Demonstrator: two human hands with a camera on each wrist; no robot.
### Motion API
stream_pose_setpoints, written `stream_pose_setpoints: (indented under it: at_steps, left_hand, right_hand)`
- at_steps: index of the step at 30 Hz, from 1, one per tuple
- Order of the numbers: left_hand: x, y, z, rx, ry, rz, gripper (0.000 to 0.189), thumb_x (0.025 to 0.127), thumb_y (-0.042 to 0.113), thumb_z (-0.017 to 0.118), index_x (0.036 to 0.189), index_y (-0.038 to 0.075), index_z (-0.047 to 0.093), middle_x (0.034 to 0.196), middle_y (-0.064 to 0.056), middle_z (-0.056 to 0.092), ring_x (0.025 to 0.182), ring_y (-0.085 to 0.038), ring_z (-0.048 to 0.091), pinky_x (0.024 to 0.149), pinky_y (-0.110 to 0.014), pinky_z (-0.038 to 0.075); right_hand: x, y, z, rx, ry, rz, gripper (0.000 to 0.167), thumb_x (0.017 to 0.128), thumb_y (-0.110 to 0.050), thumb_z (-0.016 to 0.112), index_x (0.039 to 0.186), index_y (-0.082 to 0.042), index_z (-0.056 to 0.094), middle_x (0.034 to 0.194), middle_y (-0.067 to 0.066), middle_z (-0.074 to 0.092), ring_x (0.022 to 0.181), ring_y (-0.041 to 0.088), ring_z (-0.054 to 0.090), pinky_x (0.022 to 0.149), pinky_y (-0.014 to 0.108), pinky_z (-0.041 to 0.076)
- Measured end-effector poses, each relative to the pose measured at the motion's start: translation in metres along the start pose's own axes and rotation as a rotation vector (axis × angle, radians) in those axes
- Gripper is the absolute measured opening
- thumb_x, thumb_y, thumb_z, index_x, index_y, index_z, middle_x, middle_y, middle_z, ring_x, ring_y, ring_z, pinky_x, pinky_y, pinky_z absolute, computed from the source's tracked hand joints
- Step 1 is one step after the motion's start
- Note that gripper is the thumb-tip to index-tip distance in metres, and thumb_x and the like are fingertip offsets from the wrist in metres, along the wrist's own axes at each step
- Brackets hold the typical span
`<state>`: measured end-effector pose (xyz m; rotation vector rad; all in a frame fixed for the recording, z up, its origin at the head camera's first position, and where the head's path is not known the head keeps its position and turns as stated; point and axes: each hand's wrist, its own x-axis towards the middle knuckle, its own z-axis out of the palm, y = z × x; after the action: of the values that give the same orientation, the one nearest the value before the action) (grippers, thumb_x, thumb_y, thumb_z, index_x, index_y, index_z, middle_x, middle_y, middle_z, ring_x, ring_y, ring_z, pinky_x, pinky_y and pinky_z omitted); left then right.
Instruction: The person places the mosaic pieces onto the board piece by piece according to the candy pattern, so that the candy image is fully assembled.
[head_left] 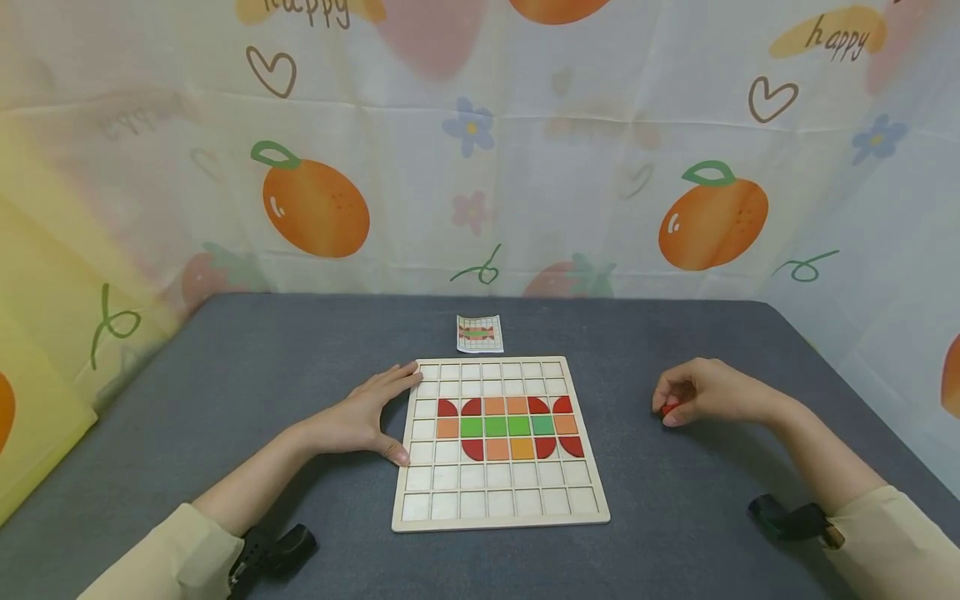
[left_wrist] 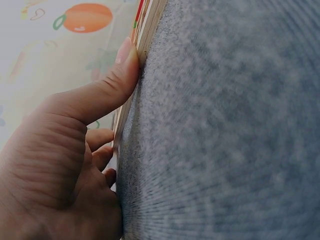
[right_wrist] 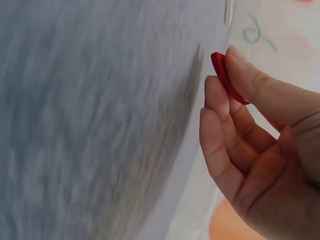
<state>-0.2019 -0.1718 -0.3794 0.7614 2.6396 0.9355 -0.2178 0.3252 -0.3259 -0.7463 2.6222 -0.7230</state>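
Observation:
A pale wooden grid board (head_left: 495,505) lies flat on the table, with a pattern of red quarter-round, orange and green tiles (head_left: 495,427) across its middle rows. My left hand (head_left: 356,418) rests along the board's left edge, thumb and fingertips spread and touching it. In the left wrist view the thumb (left_wrist: 107,92) presses on the rim. Well to the right of the board, above the table, my right hand (head_left: 708,392) pinches a small red tile (right_wrist: 227,80) between thumb and fingers. The fingers cover part of this tile, so its full outline is hidden.
Just behind the board lies a small printed pattern card (head_left: 480,334) with a similar red, orange and green design. The dark grey table (head_left: 337,329) ends at a hanging cloth (head_left: 480,208) printed with oranges. Each wrist wears a black device (head_left: 273,554).

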Motion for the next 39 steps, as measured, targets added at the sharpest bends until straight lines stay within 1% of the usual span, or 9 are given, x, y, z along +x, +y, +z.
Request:
stream_pose_setpoints:
  at_steps: [6,13,19,25,32,34,39]
  left_hand:
    - [0.0,0.0,0.0,0.007,-0.002,-0.008,0.116,0.066,0.042,0.09,0.156,0.006,0.026,0.167,-0.016,0.014,0.153,-0.047,0.006,0.113,-0.076,0.008]
    - [0.0,0.001,0.0,0.009,-0.003,-0.013,0.116,0.066,0.042,0.09,0.156,0.006,0.026,0.167,-0.016,0.015,0.153,-0.047,0.007,0.113,-0.075,0.009]
    - [0.0,0.001,0.0,0.014,0.0,-0.014,0.116,0.066,0.042,0.09,0.156,0.006,0.027,0.167,-0.016,0.015,0.153,-0.047,0.007,0.113,-0.075,0.009]
    - [0.0,0.001,0.001,0.015,0.001,-0.018,0.117,0.066,0.043,0.09,0.156,0.007,0.026,0.167,-0.016,0.015,0.153,-0.047,0.007,0.113,-0.076,0.008]
    - [0.001,0.0,0.0,0.024,0.008,-0.01,0.116,0.065,0.043,0.09,0.156,0.006,0.028,0.167,-0.016,0.016,0.153,-0.047,0.008,0.113,-0.076,0.008]
    - [0.001,0.0,0.0,0.024,0.008,-0.007,0.116,0.065,0.043,0.09,0.156,0.006,0.028,0.167,-0.016,0.016,0.153,-0.047,0.008,0.113,-0.076,0.008]
    - [0.0,0.001,0.0,0.018,0.005,-0.008,0.117,0.065,0.043,0.09,0.156,0.006,0.027,0.167,-0.016,0.015,0.153,-0.047,0.007,0.113,-0.076,0.008]
  right_hand:
    - [0.014,-0.02,0.012,-0.009,0.027,-0.037,0.012,0.08,-0.023,0.082,0.087,-0.021,0.072,0.073,-0.009,0.062,0.068,0.001,0.054,0.062,0.02,0.047]
    - [0.027,-0.043,0.022,0.007,0.055,-0.06,0.011,0.082,-0.021,0.08,0.09,-0.021,0.073,0.074,-0.009,0.064,0.067,0.003,0.054,0.062,0.022,0.048]
    - [0.037,-0.059,0.029,0.058,0.045,-0.081,0.01,0.085,-0.02,0.078,0.094,-0.02,0.073,0.081,-0.008,0.067,0.071,0.004,0.057,0.066,0.022,0.051]
    - [0.045,-0.072,0.035,0.097,0.025,-0.125,0.014,0.089,-0.019,0.073,0.103,-0.016,0.073,0.092,-0.002,0.072,0.077,0.007,0.06,0.069,0.024,0.051]
    - [0.055,-0.089,0.042,0.165,0.001,-0.147,0.019,0.095,-0.015,0.065,0.113,-0.013,0.072,0.109,0.006,0.074,0.093,0.013,0.069,0.08,0.023,0.054]
    - [0.059,-0.095,0.044,0.17,0.003,-0.148,0.02,0.095,-0.015,0.065,0.114,-0.013,0.072,0.109,0.004,0.074,0.095,0.013,0.069,0.081,0.024,0.055]
    - [0.066,-0.109,0.051,0.173,0.018,-0.174,0.019,0.092,-0.013,0.068,0.111,-0.014,0.072,0.103,0.0,0.075,0.092,0.011,0.069,0.078,0.026,0.055]
